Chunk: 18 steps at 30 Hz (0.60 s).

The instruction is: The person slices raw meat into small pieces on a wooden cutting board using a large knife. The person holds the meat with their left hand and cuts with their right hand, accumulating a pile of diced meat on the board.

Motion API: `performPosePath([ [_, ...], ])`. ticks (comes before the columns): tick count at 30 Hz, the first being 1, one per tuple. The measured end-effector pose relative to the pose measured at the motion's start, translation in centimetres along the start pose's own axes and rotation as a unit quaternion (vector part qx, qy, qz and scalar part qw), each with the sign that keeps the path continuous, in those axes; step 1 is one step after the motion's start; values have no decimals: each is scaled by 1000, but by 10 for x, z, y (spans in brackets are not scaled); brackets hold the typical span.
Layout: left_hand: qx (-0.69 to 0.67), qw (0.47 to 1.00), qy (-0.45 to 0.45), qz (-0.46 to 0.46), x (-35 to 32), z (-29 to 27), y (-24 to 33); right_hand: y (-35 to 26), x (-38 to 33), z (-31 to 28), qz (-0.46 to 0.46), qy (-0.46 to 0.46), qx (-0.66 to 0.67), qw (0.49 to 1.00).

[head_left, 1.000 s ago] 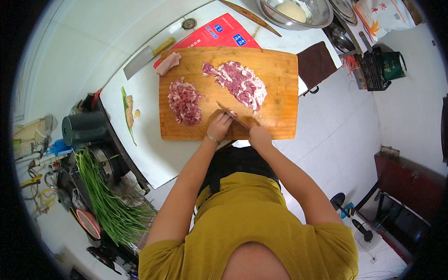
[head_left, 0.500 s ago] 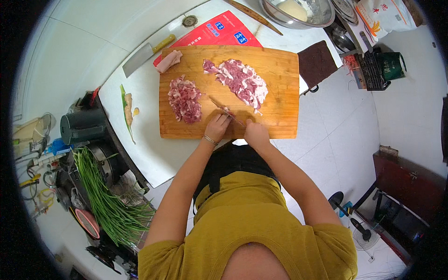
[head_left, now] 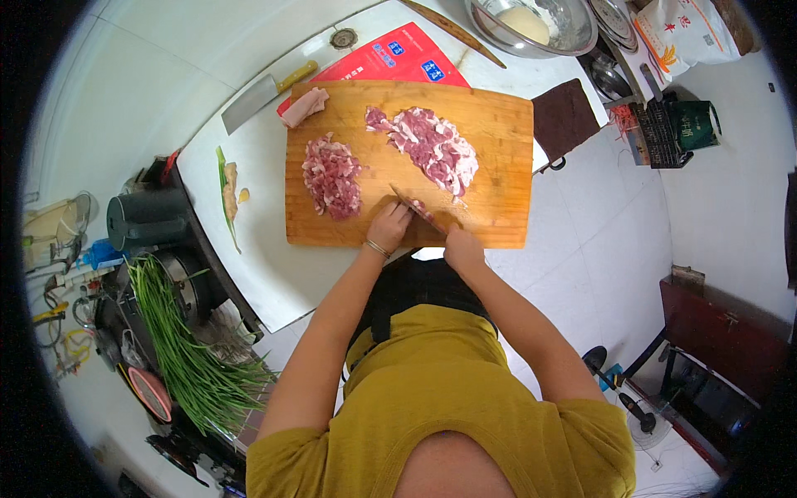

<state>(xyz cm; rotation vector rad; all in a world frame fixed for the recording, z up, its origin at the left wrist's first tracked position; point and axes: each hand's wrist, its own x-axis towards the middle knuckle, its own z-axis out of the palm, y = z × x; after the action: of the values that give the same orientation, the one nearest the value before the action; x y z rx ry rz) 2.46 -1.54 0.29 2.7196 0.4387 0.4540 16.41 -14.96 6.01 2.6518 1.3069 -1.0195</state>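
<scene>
Rectangular bamboo cutting board [head_left: 498, 166] on a white counter [head_left: 249, 249]. The right hand [head_left: 462, 247] grips a knife [head_left: 418, 210] over a small piece of raw pink meat [head_left: 418, 205], which the left hand [head_left: 388, 227] pins with curled fingers near the front edge. Behind lie a minced pile [head_left: 332, 174] and a sliced pile [head_left: 436, 149].

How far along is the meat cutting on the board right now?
Partly done. A pile of finely cut meat lies on the wooden cutting board. In hand: the right hand works a knife beside the left hand on a small piece. Left: the larger pile of slices and a pale chunk at the board's far corner.
</scene>
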Motion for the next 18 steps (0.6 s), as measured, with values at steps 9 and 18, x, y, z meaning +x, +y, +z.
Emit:
performPosePath([
  [9,-12,999,30,-15,-4,-7,1,-34,33,-26,-45,85,75,993],
  [18,-2,1000,27,7,-11,9,-1,-35,13,-13,-59,31,4,998],
])
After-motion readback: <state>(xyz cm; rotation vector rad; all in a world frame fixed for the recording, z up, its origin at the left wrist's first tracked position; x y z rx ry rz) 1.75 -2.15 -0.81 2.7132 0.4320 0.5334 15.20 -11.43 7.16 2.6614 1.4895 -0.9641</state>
